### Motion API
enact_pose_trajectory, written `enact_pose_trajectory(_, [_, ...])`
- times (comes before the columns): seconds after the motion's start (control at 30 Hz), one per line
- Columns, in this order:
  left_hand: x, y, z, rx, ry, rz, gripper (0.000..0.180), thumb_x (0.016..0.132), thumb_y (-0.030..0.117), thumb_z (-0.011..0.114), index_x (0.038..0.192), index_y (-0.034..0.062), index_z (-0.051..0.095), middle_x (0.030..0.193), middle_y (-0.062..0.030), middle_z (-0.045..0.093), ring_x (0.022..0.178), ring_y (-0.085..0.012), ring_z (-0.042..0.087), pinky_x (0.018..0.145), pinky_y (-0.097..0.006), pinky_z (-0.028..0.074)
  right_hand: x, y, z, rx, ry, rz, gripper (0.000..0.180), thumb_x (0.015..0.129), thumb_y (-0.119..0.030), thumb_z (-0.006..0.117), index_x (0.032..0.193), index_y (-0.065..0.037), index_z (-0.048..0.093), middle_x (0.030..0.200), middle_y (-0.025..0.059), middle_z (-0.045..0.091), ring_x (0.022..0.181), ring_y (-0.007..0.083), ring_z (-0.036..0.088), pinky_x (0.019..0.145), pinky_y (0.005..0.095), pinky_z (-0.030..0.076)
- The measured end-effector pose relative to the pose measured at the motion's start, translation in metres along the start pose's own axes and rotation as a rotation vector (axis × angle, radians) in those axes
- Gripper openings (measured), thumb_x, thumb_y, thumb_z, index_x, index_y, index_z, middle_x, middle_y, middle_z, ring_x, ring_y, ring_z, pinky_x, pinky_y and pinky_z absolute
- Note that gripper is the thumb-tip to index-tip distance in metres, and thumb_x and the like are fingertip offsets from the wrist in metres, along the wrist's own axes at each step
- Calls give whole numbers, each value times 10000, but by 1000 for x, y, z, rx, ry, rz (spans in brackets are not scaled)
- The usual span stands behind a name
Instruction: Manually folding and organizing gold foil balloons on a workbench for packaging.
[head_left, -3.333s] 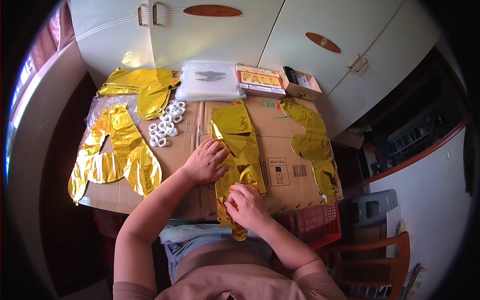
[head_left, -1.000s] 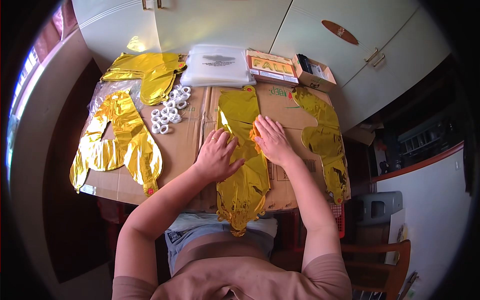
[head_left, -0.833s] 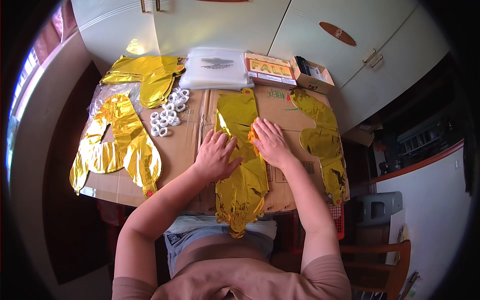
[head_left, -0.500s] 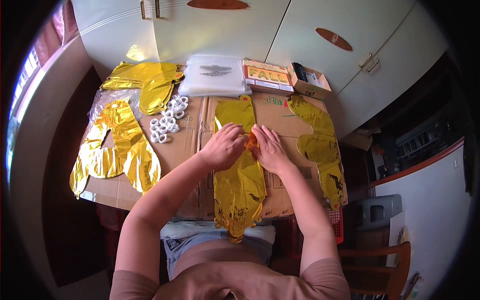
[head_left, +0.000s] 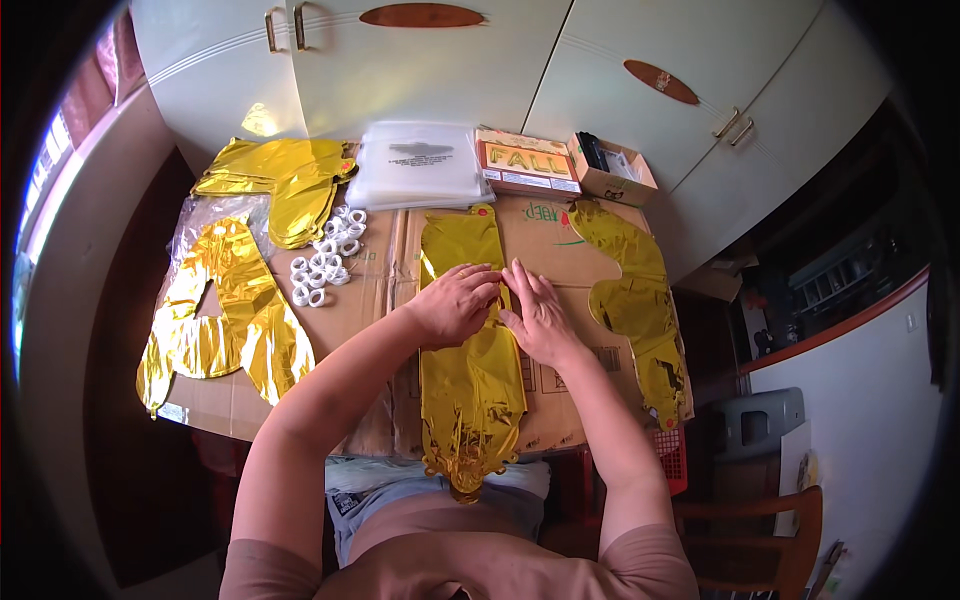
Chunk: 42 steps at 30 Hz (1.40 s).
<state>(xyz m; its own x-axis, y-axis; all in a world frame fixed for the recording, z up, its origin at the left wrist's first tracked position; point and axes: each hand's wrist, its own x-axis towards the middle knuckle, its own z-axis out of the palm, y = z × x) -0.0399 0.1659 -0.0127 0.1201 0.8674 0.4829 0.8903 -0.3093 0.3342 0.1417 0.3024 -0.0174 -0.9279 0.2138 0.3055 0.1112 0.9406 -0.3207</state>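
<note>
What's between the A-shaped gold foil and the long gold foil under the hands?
Head view: white rings toward the far side, cardboard, and the left forearm crossing over it.

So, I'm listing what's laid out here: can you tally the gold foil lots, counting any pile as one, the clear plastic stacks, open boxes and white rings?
Gold foil lots: 4 (upper-left pile, A-shaped piece, middle strip, wavy piece)
Clear plastic stack: 1
Open box: 1
White rings: too bunched to count surely
Total: 6, rings left out
</note>
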Motion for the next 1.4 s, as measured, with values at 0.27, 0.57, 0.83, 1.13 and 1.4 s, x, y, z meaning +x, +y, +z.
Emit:
enact_pose_trajectory(0.27, [-3,-1,2,33,-21,-34,332,894,164,609,1176,-10,596,1331,-191,585,1317,-360,501,1125,-463,383,-17,-14,-19,-78,-80,-59,714,1014,-341,520,1578,-55,189,1419,231,529,1403,400,404,1208,521,193])
enact_pose_trajectory(0.57, [15,0,-8,172,-197,11,352,913,235,599,1180,7,618,1242,-156,624,1209,-335,561,1045,-435,428,-39,-23,-23,-20,-72,-34,688,1004,-292,541,1558,-30,228,1377,234,566,1382,405,429,1204,524,207])
enact_pose_trajectory(0.83, [13,6,3,143,-70,-69,368,889,237,623,1205,49,646,1169,-122,644,1138,-305,589,1011,-416,444,-63,-41,-29,59,-77,-17,631,993,-219,552,1526,-12,287,1387,194,573,1380,372,445,1204,523,219])
enact_pose_trajectory(1.13, [9,5,9,158,-1,-53,362,878,223,629,1197,54,658,1176,-122,644,1146,-305,585,1019,-420,440,-103,-72,-39,62,-103,-18,525,959,-159,598,1433,-3,437,1352,160,603,1314,355,522,1187,533,262])
enact_pose_trajectory(1.4, [8,7,10,148,-24,-70,374,894,219,610,1219,37,647,1199,-134,635,1162,-306,576,1034,-423,431,-146,-98,-45,37,-96,-33,564,907,-111,647,1426,4,460,1341,140,614,1300,338,541,1167,549,300])
